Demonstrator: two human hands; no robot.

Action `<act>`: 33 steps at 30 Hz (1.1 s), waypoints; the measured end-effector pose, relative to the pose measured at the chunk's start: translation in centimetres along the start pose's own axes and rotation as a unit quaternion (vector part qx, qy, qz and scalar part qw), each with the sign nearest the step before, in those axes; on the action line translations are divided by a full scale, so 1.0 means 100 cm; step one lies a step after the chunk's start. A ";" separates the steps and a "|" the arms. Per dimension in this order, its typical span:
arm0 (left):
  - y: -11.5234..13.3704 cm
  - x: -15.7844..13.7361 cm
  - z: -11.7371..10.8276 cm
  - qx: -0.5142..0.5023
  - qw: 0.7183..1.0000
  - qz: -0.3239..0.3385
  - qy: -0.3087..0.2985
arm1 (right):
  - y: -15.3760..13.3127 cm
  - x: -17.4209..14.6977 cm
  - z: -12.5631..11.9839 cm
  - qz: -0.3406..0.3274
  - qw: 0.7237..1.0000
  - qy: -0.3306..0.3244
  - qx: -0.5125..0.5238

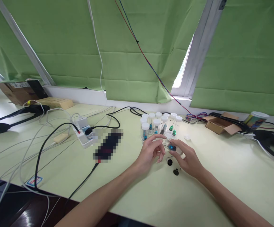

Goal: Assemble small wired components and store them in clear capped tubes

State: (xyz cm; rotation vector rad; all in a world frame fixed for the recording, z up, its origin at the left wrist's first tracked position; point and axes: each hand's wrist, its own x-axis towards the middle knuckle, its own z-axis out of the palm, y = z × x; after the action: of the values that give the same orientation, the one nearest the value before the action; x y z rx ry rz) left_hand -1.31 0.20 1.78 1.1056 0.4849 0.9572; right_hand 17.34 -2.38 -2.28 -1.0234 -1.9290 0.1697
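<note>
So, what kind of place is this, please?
Probably a lab or workshop bench by a window. Small white-capped vials stand in a cluster, a power strip with cables lies on the table, and green blinds cover the windows.

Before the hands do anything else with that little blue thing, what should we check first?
1. Blue piece pinched by right hand: ok.
2. Left hand close by it: ok; whether it touches: cannot tell.
3. Capped vials upright behind the hands: ok.
4. Two black pieces lying loose under the hands, easy to knock: not ok.
5. Loose white cap clear of the hands: ok.
6. Cables away from the hands: ok.
</note>
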 end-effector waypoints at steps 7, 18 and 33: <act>-0.002 0.001 -0.003 -0.003 1.000 0.000 -0.010 | -0.002 0.001 -0.001 -0.003 1.000 -0.002 0.000; -0.001 0.002 -0.007 -0.018 0.999 -0.029 -0.028 | -0.002 0.001 -0.001 -0.006 1.000 -0.013 -0.007; -0.001 0.002 -0.009 -0.002 0.999 -0.047 -0.015 | -0.001 0.000 -0.001 -0.015 1.000 -0.023 -0.005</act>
State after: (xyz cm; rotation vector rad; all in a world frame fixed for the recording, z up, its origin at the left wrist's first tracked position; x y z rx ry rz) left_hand -1.84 0.78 1.33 1.0832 0.5056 0.8577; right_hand 17.31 -2.44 -2.17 -1.0035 -1.9876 0.1671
